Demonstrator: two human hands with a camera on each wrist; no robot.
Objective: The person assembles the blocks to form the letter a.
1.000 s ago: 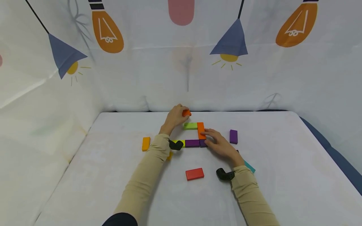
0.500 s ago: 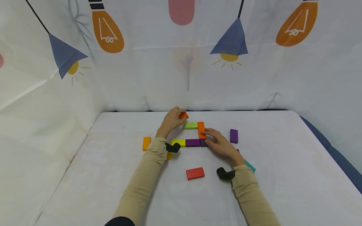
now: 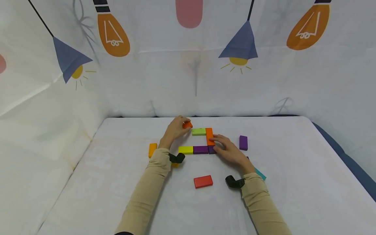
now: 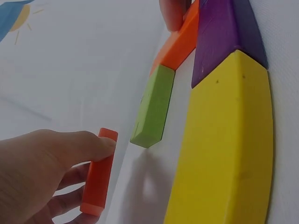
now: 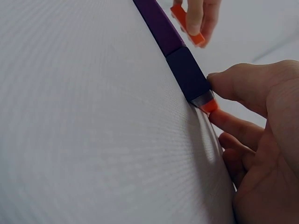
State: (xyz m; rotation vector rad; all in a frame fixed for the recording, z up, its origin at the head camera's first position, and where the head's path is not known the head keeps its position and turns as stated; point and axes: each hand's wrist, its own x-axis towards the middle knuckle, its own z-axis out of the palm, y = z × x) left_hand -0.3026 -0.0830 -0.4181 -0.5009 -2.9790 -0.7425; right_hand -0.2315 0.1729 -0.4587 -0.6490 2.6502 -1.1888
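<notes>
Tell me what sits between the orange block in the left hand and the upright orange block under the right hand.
A lime green block lies between the held orange block and the other orange block, touching the latter end-on. The head view shows it; the left wrist view confirms it.

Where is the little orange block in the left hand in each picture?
Head: orange block at the left hand, left of the green block.
Left wrist: orange block bottom left, pinched.
Right wrist: orange block top, held in far fingers.
Shared landmark: the purple block.
</notes>
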